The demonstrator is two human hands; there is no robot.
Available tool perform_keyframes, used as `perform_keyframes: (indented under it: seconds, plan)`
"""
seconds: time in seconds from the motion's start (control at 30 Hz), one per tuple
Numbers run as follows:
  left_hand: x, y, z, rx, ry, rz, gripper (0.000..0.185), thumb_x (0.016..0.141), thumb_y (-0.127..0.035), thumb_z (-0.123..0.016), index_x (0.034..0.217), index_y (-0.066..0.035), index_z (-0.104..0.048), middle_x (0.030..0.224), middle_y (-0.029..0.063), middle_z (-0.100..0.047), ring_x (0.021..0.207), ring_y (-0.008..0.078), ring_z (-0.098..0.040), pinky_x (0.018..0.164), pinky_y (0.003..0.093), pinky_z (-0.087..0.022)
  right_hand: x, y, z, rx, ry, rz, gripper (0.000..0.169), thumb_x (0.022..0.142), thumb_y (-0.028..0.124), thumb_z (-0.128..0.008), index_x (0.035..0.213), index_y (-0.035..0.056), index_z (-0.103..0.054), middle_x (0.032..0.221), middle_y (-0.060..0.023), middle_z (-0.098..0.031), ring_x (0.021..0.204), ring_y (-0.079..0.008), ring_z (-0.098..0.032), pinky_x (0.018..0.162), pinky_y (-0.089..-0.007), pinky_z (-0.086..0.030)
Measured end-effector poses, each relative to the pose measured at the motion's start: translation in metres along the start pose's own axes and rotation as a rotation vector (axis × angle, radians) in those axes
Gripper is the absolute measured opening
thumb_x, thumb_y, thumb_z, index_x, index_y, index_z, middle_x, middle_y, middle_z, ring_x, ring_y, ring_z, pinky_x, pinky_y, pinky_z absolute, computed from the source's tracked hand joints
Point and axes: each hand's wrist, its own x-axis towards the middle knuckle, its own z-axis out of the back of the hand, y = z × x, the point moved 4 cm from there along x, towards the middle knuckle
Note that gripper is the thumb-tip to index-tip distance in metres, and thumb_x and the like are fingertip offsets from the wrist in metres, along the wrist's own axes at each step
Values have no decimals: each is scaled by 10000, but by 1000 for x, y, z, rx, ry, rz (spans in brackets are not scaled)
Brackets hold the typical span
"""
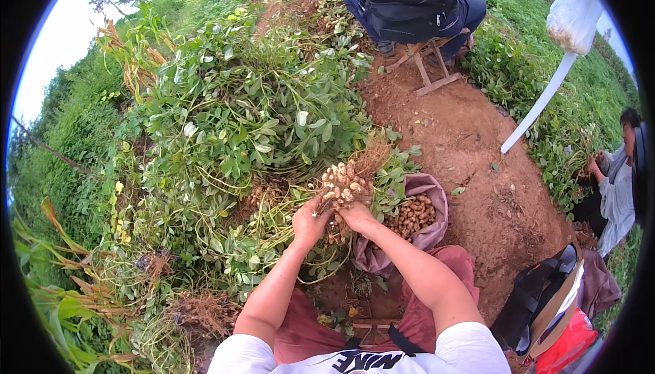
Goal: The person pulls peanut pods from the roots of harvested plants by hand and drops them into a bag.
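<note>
Clustered peanut pods with thin roots point(344, 184) are between my hands in front of me. My left hand point(310, 218) grips the plant at the lower left of the cluster, its fingers partly behind leaves and stems. Below the pods, at the right, my right hand point(357, 215) is closed around part of the bunch; its fingertips are hidden. Just right of my right hand, a mauve cloth sack point(435, 184) stands with its mouth wide, holding many picked peanuts point(415, 215). Uprooted peanut plants point(256, 113) lie heaped ahead and to the left.
A person point(409, 0) sits ahead on a wooden folding stool point(435, 69). Another person point(616, 184) is at the far right with plants. A black bag and cardboard box point(555, 312) rest on the soil at the lower right. A white pole point(537, 102) bears a plastic bag.
</note>
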Motion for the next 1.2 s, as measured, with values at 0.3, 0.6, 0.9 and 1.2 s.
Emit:
perform_keyframes:
  seconds: [0.3,0.6,0.9,1.2]
  plan:
    - [4,6,14,-60,1,88,455,803,-271,-686,1247,-214,-606,1003,144,-683,906,341,-652,764,417,-507,-28,37,9,655,259,-204,228,906,218,-562,873,16,-661,677,-6,-572,607,-114,-522,606,-283,-446]
    - [5,13,0,-117,56,151,470,768,-234,-717,1221,-147,-628,989,154,-691,896,341,-661,756,410,-509,-13,0,-6,800,223,-213,278,886,49,-481,1118,37,-635,952,-75,-677,812,-189,-669,702,-327,-567]
    - [18,29,2,-174,-28,230,413,792,-165,-740,1166,-17,-648,913,109,-724,799,152,-671,750,305,-513,-29,13,-9,926,307,-259,376,859,18,-510,1229,45,-574,1083,-45,-645,892,-127,-628,859,-288,-509]
    - [16,26,4,-155,-25,170,414,788,-211,-742,1157,-48,-649,914,121,-720,821,218,-690,759,329,-514,-28,26,-2,954,207,-315,284,897,254,-647,1108,79,-573,943,-26,-618,755,-89,-579,686,-256,-506]
